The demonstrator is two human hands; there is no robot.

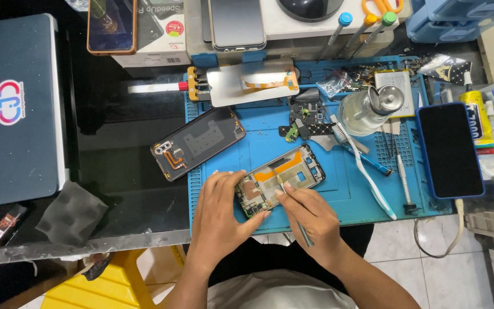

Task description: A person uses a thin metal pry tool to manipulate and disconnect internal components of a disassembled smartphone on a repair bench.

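Observation:
An opened phone frame (284, 177) with exposed circuit board and an orange flex strip lies on a blue work mat (338, 197). My left hand (221, 214) rests on the frame's left end, holding it steady with thumb and fingers. My right hand (310, 217) grips thin metal tweezers (293, 214), whose tip touches the middle of the frame. A detached dark back cover (198, 143) lies to the upper left, half off the mat.
A screen panel in a clamp (241, 84) lies at the mat's top. A glass dispenser bottle (370, 109), white toothbrush (367, 171), loose parts (310, 117) and screwdrivers sit to the right. A blue-cased phone (449, 150) lies at right, a laptop (15, 109) at left.

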